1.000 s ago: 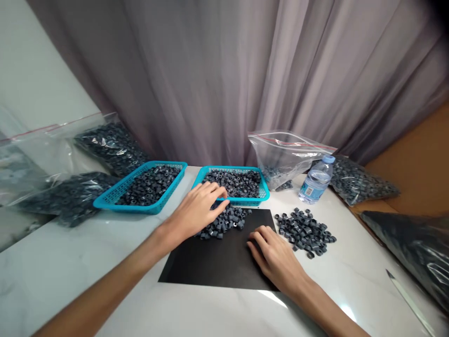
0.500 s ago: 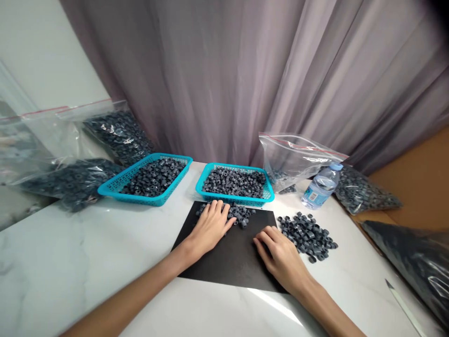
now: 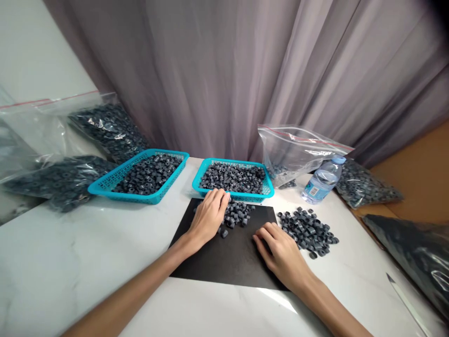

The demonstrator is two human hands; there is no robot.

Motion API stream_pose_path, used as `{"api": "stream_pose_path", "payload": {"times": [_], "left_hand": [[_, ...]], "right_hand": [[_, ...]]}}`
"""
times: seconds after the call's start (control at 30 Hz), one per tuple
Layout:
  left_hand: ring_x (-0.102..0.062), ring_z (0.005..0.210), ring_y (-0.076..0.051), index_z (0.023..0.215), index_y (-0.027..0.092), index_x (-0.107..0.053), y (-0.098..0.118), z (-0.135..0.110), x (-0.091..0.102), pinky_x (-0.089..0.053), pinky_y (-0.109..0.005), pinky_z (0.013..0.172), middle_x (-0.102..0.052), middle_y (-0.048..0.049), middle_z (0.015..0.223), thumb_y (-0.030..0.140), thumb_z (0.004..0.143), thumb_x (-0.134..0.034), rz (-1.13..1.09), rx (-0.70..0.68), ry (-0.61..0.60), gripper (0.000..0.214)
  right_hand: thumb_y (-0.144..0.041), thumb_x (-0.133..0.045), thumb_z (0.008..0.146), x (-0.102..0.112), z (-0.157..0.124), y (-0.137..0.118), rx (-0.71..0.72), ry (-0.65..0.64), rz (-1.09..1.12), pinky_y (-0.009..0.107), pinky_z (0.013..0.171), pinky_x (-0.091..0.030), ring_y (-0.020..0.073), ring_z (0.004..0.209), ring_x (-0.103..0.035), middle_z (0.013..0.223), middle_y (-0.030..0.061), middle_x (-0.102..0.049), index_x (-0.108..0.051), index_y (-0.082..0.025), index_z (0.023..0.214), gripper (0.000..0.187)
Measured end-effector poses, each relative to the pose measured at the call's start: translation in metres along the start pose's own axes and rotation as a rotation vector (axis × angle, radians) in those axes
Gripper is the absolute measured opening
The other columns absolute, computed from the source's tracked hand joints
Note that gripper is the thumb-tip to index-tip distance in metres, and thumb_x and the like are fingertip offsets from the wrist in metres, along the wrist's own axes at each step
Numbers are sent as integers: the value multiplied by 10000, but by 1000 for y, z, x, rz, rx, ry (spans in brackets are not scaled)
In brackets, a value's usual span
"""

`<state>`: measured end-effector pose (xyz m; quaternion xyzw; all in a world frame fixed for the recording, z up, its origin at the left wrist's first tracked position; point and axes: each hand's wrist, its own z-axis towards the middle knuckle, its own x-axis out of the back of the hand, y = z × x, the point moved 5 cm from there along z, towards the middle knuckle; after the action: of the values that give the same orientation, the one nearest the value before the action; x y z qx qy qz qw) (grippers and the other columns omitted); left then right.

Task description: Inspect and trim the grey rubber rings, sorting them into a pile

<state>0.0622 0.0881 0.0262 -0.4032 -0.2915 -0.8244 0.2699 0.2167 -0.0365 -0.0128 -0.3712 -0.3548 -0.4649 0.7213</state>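
Observation:
My left hand (image 3: 209, 214) reaches over the far part of a black mat (image 3: 228, 262), just in front of the middle basket. Its fingers are bent and pressed together, with the thumb alongside; their undersides are hidden. Beside it lies a small heap of short dark grey tube-like pieces (image 3: 237, 214), one of them a little nearer to me. My right hand (image 3: 277, 247) rests at the mat's right side with curled fingers, and what they may hold does not show. Close to it, on the white table, is a bigger loose pile of similar pieces (image 3: 308, 230).
Two blue baskets (image 3: 229, 195) (image 3: 154, 199) full of grey pieces stand behind the mat. A water bottle (image 3: 323, 181) and an upright zip bag (image 3: 293, 152) are at the back right. Filled bags (image 3: 108, 124) lean at the left. A pointed white tool (image 3: 407, 302) lies at the right.
My left hand has shifted slightly toward the basket and its thumb has drawn in against the fingers. More pieces now show beside it. My right hand looks unchanged; the view has shifted slightly.

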Motion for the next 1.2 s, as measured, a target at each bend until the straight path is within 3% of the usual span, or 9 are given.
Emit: {"api": "stream_pose_path", "payload": {"times": [0.27,0.53,0.7,0.83,0.97,1.1,1.2], "left_hand": [[-553,973,-244,901,229,-540,-5,-4,-1,-454,-340,787,-571,-41,961,400,1014,-439,-74,96,36,229],[-572,1055,-226,1061,239,-574,-8,-4,1,-427,-341,925,-625,-43,1068,328,1036,-385,-265,98,34,211],[-597,916,-183,1028,242,-578,-14,-4,5,-412,-289,833,-642,-17,984,323,1031,-404,-454,179,130,192],[-540,777,-148,916,228,-573,-28,-3,8,-394,-256,761,-582,10,828,324,1004,-457,-649,295,272,175],[-455,642,-112,738,211,-503,-44,-2,9,-366,-213,597,-456,36,693,399,965,-500,-907,482,413,295],[-378,495,-73,753,190,-543,-53,-5,8,-231,-184,410,-388,69,620,457,851,-625,-1222,699,441,296],[-340,429,-46,784,174,-558,-55,-10,10,-207,-153,368,-360,95,579,384,812,-659,-1455,831,418,235]], "right_hand": [[-257,-409,1045,-1,-1,1,-14,-21,13,328,721,-462,216,820,-568,872,59,-575,-545,-204,892,211],[-263,-404,1048,-1,-1,1,-15,-27,12,334,717,-458,213,806,-560,862,56,-566,-535,-199,884,219],[-264,-405,1048,-1,-3,2,-15,-28,20,333,720,-462,213,817,-564,876,58,-569,-547,-198,908,210],[-266,-411,1046,-1,-2,1,-2,-15,15,331,706,-463,212,808,-567,878,62,-572,-548,-193,904,210],[-266,-418,1044,-1,-2,1,-3,-10,12,333,700,-461,213,802,-566,865,57,-568,-544,-196,895,208],[-269,-412,1047,-1,-2,1,-3,-15,22,335,711,-466,213,809,-569,866,56,-566,-551,-198,914,205],[-277,-410,1049,-2,-4,1,-8,-22,28,331,708,-467,209,804,-572,861,53,-565,-557,-201,924,208]]}}
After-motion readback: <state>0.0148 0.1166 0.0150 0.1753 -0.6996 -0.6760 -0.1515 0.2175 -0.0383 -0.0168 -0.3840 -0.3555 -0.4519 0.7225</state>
